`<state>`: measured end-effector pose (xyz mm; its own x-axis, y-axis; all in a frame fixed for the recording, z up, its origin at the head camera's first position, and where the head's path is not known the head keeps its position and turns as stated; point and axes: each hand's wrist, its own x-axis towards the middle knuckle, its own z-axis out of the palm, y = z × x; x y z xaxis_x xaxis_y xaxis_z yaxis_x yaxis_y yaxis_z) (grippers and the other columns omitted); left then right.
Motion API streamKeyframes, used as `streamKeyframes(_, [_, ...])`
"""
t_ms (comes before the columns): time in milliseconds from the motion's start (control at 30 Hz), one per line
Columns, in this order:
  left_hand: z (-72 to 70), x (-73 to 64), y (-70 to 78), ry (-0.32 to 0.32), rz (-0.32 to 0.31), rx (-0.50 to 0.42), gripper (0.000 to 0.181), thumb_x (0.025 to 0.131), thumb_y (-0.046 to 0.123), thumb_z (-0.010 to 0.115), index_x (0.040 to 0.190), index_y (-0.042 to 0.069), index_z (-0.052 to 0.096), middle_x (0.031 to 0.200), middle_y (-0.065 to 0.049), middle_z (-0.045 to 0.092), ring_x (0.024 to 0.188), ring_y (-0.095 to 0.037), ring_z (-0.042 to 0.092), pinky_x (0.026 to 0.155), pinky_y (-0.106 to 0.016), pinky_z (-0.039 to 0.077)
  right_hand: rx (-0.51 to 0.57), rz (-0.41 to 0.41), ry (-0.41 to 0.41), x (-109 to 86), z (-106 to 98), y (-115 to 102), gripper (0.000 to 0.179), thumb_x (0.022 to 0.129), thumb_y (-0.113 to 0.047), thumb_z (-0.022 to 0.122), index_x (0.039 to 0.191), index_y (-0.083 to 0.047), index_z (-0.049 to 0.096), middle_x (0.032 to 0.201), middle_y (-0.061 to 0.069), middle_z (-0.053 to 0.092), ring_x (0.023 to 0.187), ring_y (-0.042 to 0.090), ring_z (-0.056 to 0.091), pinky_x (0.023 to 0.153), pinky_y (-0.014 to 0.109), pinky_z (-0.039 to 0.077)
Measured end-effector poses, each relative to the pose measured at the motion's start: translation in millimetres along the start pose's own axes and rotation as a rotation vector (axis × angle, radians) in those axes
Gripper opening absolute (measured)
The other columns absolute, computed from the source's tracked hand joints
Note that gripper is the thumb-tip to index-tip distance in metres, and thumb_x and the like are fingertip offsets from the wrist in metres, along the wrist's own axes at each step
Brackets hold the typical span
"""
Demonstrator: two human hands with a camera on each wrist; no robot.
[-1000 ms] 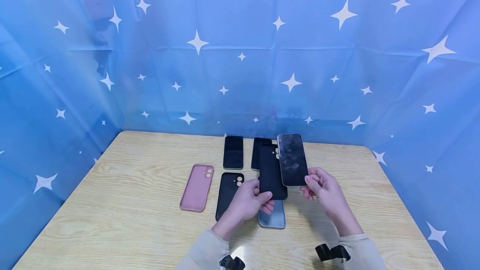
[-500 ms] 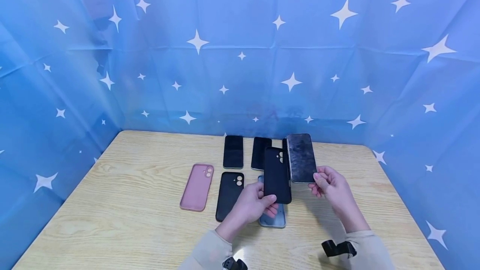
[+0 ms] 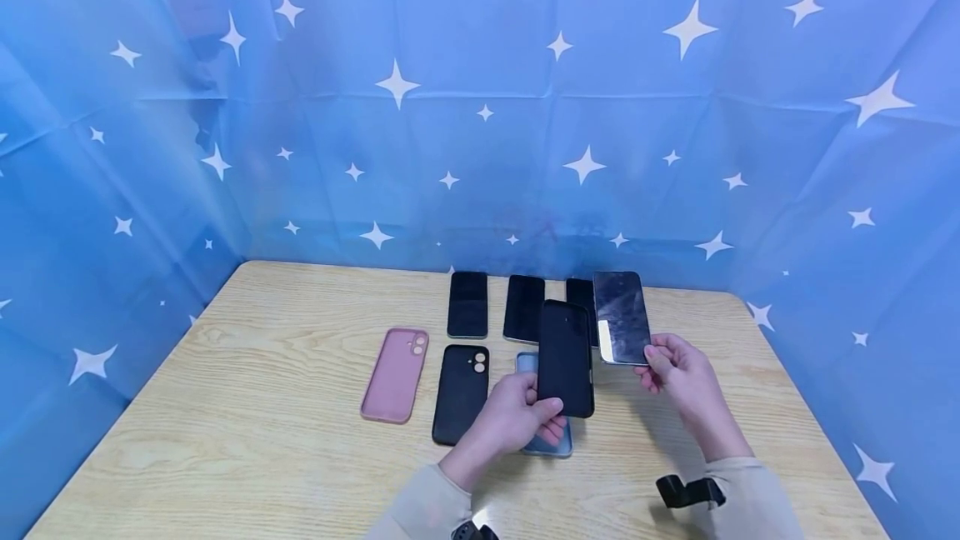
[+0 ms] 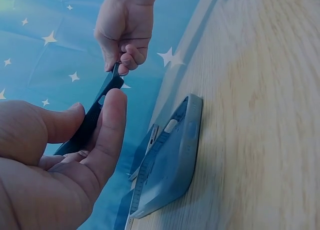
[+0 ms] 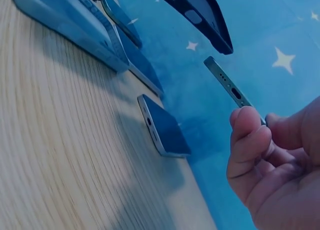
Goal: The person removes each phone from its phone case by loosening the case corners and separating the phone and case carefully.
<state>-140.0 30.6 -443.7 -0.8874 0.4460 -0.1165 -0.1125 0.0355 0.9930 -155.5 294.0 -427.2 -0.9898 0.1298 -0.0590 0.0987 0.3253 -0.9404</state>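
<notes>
In the head view my left hand grips the lower end of a black phone case, thumb on top and fingers beneath. My right hand pinches a dark-screened phone by its lower right corner, screen up. Case and phone are both held above the table, side by side. A gap separates them in the right wrist view, where the phone's bottom edge shows its charging port. Under the held case lies a light blue phone case, partly hidden by the left hand and the black case.
A pink phone case and another black phone case lie to the left on the wooden table. Along the back edge rest a left phone, a middle phone and a partly covered right phone. Starry blue cloth hangs behind.
Both hands have moved to the right, the right one farther, so phone and case now stand apart. A phone at the back has come into view between them. The held case has tilted.
</notes>
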Motion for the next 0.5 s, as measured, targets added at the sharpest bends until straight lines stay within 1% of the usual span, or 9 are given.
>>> streamKeyframes(100, [2.3, 0.1, 0.3, -0.004, -0.004, -0.002, 0.007, 0.1, -0.002, 0.063, 0.094, -0.004, 0.06, 0.074, -0.019, 0.073, 0.068, -0.036, 0.075, 0.061, -0.033, 0.065, -0.005, 0.006, 0.007, 2.0, -3.3, 3.0, 0.025, 0.11, -0.004, 0.043, 0.125, 0.016, 0.045, 0.078, 0.002, 0.067, 0.063, 0.007, 0.059, 0.056, 0.025, 0.055])
streamKeyframes(333, [9.1, 0.0, -0.5, -0.017, -0.001, -0.017, 0.008, 0.1, -0.003, 0.062, 0.093, -0.004, 0.059, 0.078, -0.025, 0.073, 0.073, -0.047, 0.074, 0.061, -0.036, 0.066, -0.028, 0.023, 0.01, 6.5, -10.8, 8.4, 0.027, 0.111, -0.005, 0.041, 0.127, 0.016, 0.044, 0.078, 0.002, 0.067, 0.063, 0.008, 0.06, 0.056, 0.024, 0.055])
streamKeyframes(500, [11.4, 1.0, -0.7, -0.026, -0.01, 0.007, 0.013, 0.1, -0.001, 0.063, 0.089, -0.001, 0.057, 0.077, -0.02, 0.074, 0.069, -0.04, 0.075, 0.062, -0.034, 0.066, -0.055, 0.013, 0.015, 8.5, -16.3, 11.8, 0.027, 0.111, -0.005, 0.04, 0.127, 0.016, 0.043, 0.078, 0.002, 0.067, 0.063, 0.008, 0.061, 0.057, 0.025, 0.055])
